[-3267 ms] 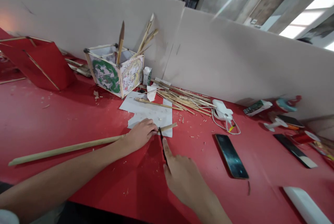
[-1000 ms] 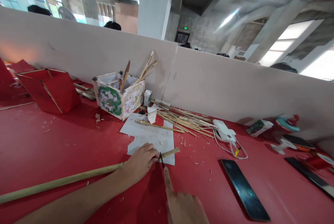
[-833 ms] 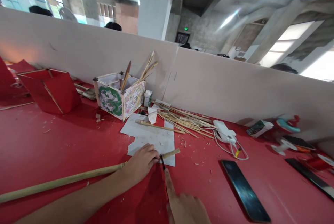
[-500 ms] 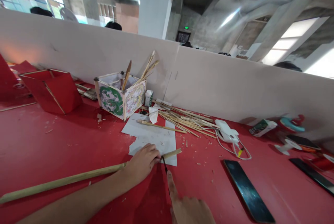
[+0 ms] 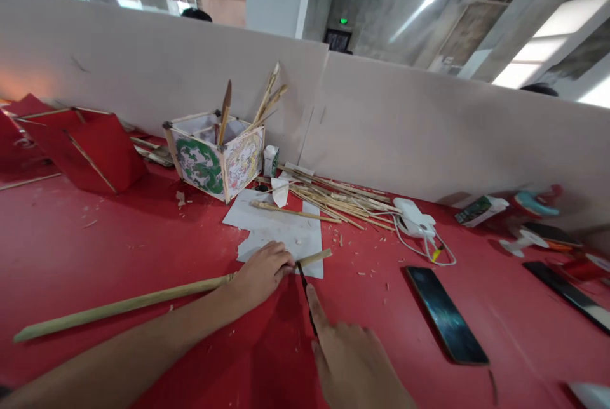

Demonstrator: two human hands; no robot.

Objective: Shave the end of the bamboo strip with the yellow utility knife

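My left hand (image 5: pixel 264 270) is closed round a long bamboo strip (image 5: pixel 128 302), pressing it down on the red table. The strip's short end sticks out past my fingers, over a torn sheet of white paper (image 5: pixel 271 239). In my right hand (image 5: pixel 355 358) is a thin dark knife (image 5: pixel 305 291), my index finger stretched along its back. The blade's tip touches the strip just right of my left fingertips. My right palm hides the knife's handle. One thinner bamboo stick (image 5: pixel 300 212) lies across the paper.
Behind the paper lies a pile of bamboo sticks (image 5: pixel 333 196), beside a box frame with dragon pictures (image 5: pixel 200 164). A red paper lantern frame (image 5: pixel 107 158) stands left. To the right are a phone (image 5: pixel 448 314), a white power strip (image 5: pixel 414 218) and a spool (image 5: pixel 523 244). A pale partition (image 5: pixel 405 123) runs behind.
The camera view has tilted down, so the table sits higher in the picture. Both hands keep their holds, with the knife still against the strip.
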